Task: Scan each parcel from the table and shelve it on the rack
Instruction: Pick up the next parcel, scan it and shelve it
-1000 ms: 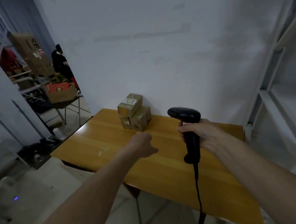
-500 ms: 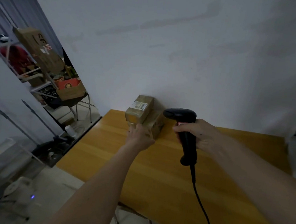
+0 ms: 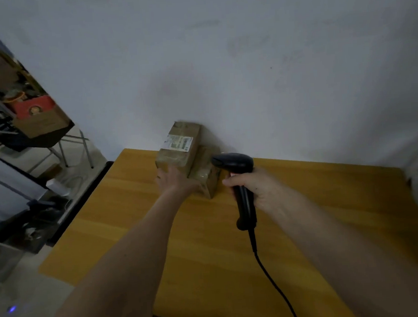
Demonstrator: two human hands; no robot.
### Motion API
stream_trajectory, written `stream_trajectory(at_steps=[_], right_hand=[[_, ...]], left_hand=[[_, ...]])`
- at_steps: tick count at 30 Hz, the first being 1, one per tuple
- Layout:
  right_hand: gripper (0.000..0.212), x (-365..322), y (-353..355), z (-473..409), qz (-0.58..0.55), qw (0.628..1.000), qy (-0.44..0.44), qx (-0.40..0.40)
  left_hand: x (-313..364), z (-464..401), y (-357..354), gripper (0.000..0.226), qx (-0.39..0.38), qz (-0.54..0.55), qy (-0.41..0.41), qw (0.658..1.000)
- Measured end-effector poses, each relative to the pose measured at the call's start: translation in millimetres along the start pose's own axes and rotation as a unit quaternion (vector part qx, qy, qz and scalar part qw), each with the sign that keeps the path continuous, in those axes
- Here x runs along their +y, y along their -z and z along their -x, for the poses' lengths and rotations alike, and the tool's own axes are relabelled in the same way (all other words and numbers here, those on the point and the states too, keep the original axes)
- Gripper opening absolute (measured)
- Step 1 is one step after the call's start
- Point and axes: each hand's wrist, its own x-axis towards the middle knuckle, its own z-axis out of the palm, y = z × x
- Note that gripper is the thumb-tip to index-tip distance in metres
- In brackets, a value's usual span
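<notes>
The top parcel [image 3: 178, 147], stacked against the wall with its length running away, is touched by the nearer left hand [image 3: 177, 181], grip unclear; the scanner [image 3: 239, 181] is gripped in the right hand [image 3: 254, 187].

The worktop [image 3: 331, 224] is yellow wood-grain, smooth with a soft sheen. The 2 parcels are brown cardboard: the top parcel [image 3: 177, 148] carries a white paper label [image 3: 177, 143], and the lower parcel [image 3: 208, 175] looks wrapped in glossy clear tape, though the dim light makes that uncertain. The scanner [image 3: 239, 181] is matt black plastic, its cable [image 3: 273, 277] black and smooth. The wall [image 3: 246, 69] is matt white, faintly smudged
</notes>
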Motion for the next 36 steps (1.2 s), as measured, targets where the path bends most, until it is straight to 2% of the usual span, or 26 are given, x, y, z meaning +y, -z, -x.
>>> stream_trajectory(at_steps=[3,6,11,14,18,23,27,30,36], right_hand=[[0.020,3,-9,-28,0.014,0.999,-0.017,0.025],[0.014,7,-11,-50,0.017,0.998,-0.034,0.053],[0.012,13,-1,-73,0.018,0.995,-0.048,0.082],[0.011,17,7,-78,0.009,0.995,-0.046,0.093],[0.012,17,17,-76,-0.007,0.994,-0.046,0.102],[0.015,10,36,-62,-0.049,0.990,-0.018,0.131],[0.013,15,67,-36,-0.042,0.986,0.010,0.162],[0.013,37,98,-10,-0.027,0.984,-0.015,0.178],[0.012,105,144,30,-0.063,0.970,-0.112,0.207]], left_hand=[[-5,-41,-2,0.111,0.013,-0.027,-0.005,1.000],[-9,-79,-8,0.123,0.001,-0.043,-0.015,0.999],[-10,-129,-17,0.136,0.015,-0.011,-0.012,1.000],[-8,-146,-24,0.134,0.024,-0.030,-0.015,0.999],[5,-145,-25,0.126,0.041,-0.004,-0.011,0.999],[43,-87,-41,0.125,0.046,0.067,-0.095,0.992],[63,-14,-90,0.124,-0.033,0.131,-0.118,0.984],[60,43,-136,0.122,-0.088,0.147,-0.086,0.981],[53,139,-205,0.129,-0.167,0.128,0.071,0.975]])
